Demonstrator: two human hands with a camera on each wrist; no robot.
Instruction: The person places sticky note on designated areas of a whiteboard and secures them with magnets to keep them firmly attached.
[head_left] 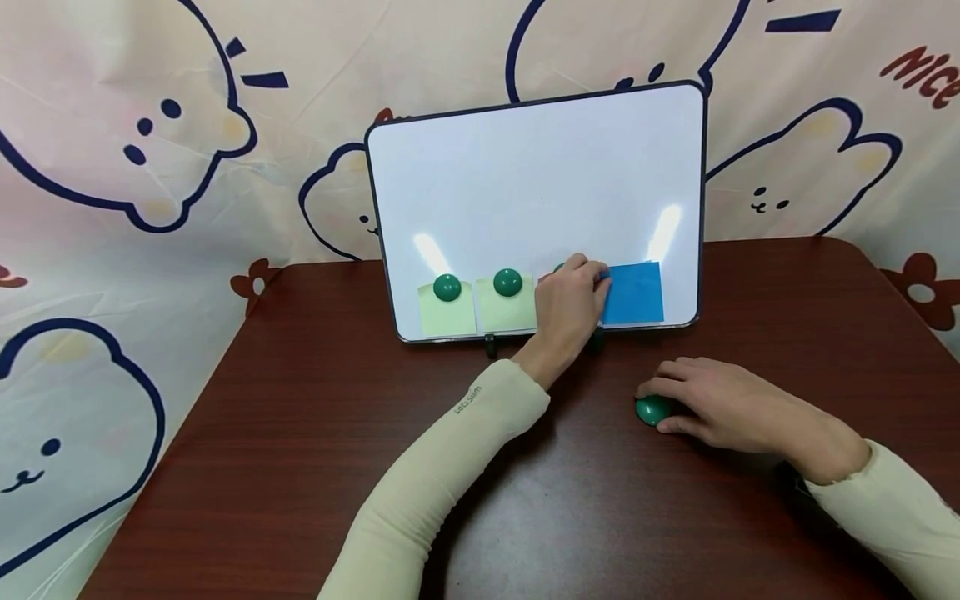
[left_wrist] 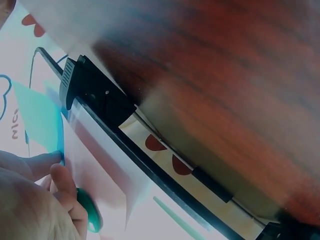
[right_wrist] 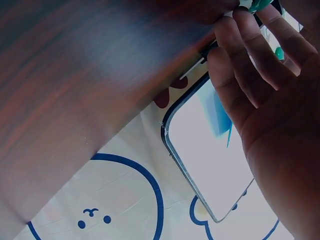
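Note:
My left hand [head_left: 570,304] is at the whiteboard [head_left: 540,183], pinching the left edge of a blue square of paper [head_left: 636,293] low on the board's right side. Under that hand, a pink paper [left_wrist: 102,165] shows in the left wrist view, with a green round magnet [left_wrist: 90,210] beside the curled fingers. On the table, my right hand [head_left: 720,404] holds another green round magnet [head_left: 652,410] between thumb and fingers. Its palm and fingers fill the right side of the right wrist view, where only a sliver of that magnet [right_wrist: 260,5] shows.
Two pale green papers [head_left: 448,315] hang side by side at the board's lower left, each under a green magnet [head_left: 507,282]. Black feet [head_left: 491,346] hold the board up on the dark wood table [head_left: 300,433]. A cartoon-print cloth [head_left: 315,50] hangs behind.

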